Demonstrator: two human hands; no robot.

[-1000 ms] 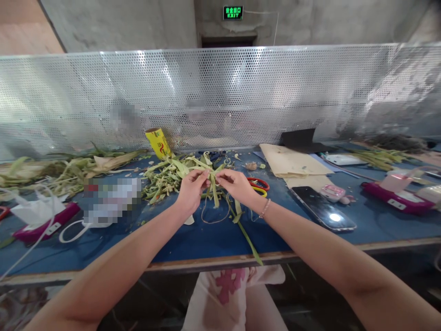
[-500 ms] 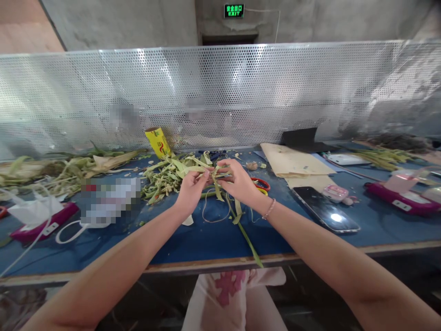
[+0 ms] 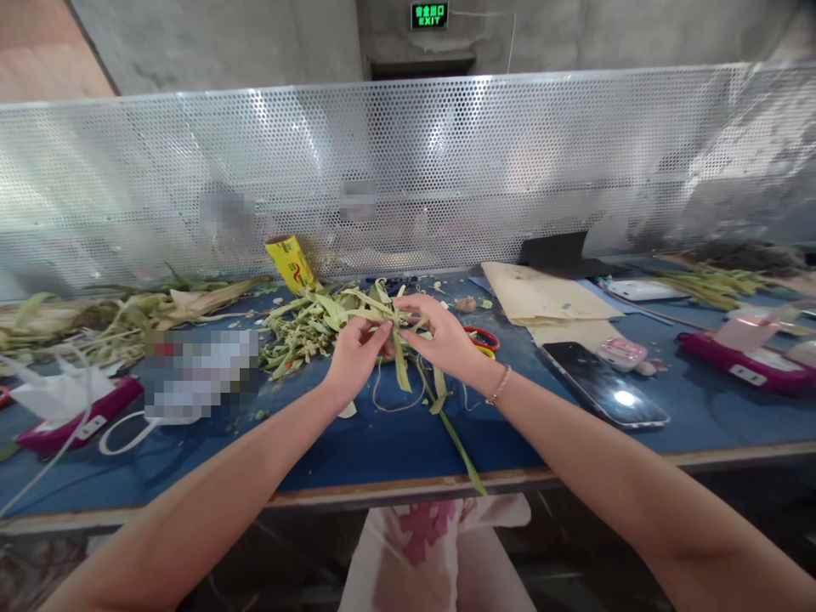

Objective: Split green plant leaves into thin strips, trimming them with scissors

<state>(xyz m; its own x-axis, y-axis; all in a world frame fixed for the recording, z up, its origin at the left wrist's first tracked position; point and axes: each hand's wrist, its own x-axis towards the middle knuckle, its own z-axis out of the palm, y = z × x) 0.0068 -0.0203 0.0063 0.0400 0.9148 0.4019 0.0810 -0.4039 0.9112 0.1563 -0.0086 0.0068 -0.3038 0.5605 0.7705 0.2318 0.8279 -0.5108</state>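
The blue table point(image 3: 382, 450) goes across the middle of the frame. Left of centre lies the pile of green plant pieces point(image 3: 299, 336). At the centre, the left hand point(image 3: 359, 353) and the right hand point(image 3: 439, 336) pinch the pale green leaf strip point(image 3: 400, 361) between their fingers. The thin string loop point(image 3: 399, 410) lies just below them.

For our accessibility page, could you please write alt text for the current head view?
Two bare hands, left and right, work pale green leaf strips over a blue table, beside a leafy pile and a phone.
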